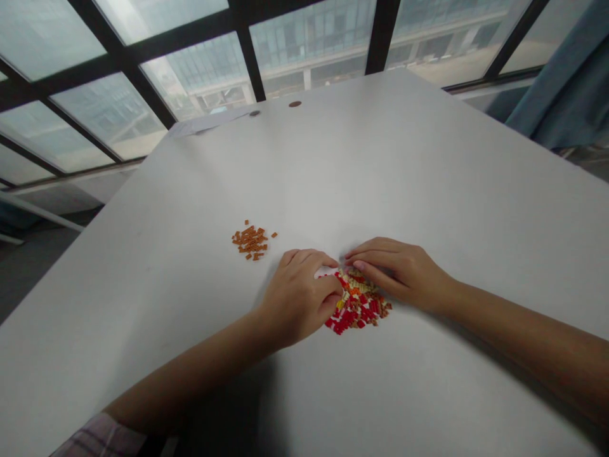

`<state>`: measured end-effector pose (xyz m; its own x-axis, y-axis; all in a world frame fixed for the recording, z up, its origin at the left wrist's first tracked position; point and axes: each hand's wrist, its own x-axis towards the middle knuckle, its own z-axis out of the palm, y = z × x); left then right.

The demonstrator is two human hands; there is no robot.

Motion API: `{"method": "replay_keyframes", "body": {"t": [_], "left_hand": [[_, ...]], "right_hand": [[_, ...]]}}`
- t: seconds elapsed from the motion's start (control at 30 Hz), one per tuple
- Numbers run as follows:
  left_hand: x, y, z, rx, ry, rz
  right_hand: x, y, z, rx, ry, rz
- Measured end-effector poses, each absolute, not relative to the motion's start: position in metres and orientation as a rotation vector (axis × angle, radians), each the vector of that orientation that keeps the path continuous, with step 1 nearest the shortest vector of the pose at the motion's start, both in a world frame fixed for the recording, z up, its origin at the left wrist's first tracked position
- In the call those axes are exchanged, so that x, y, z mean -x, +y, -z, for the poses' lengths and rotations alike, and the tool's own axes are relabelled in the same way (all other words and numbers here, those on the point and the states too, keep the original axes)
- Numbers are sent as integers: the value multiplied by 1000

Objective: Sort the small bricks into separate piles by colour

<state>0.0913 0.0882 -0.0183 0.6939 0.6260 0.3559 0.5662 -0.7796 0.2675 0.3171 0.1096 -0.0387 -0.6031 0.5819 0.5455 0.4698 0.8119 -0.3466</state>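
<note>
A pile of small toy building bricks [356, 311], red, cream, orange, yellow and brown, lies on the white table between my hands. My left hand [302, 292] is curved around the pile's left side, its thumb and index finger apart with a gap between them; its other fingertips are hidden. From the right, my right hand [399, 270] rests at the pile's far edge, fingers stretched out side by side and thumb over the bricks. No brick shows clearly in either hand. Beyond my left hand sits a smaller heap of orange-brown bricks [250, 242], with a few loose pieces beside it.
The white table [428, 171] reaches to large dark-framed windows [309, 44]. Two small round discs, a dark one [255, 113] and a brown one [295, 103], and white paper [204, 124] are at its far edge. A blue curtain [566, 82] hangs at the right.
</note>
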Motion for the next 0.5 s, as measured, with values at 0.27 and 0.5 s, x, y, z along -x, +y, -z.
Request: {"method": "replay_keyframes", "body": {"t": [0.27, 0.5], "left_hand": [[-93, 84, 18, -2730, 1010, -580], [-75, 97, 6, -2878, 1107, -740]], "right_hand": [[-316, 109, 39, 793, -2320, -260], [-317, 109, 39, 822, -2311, -331]]}}
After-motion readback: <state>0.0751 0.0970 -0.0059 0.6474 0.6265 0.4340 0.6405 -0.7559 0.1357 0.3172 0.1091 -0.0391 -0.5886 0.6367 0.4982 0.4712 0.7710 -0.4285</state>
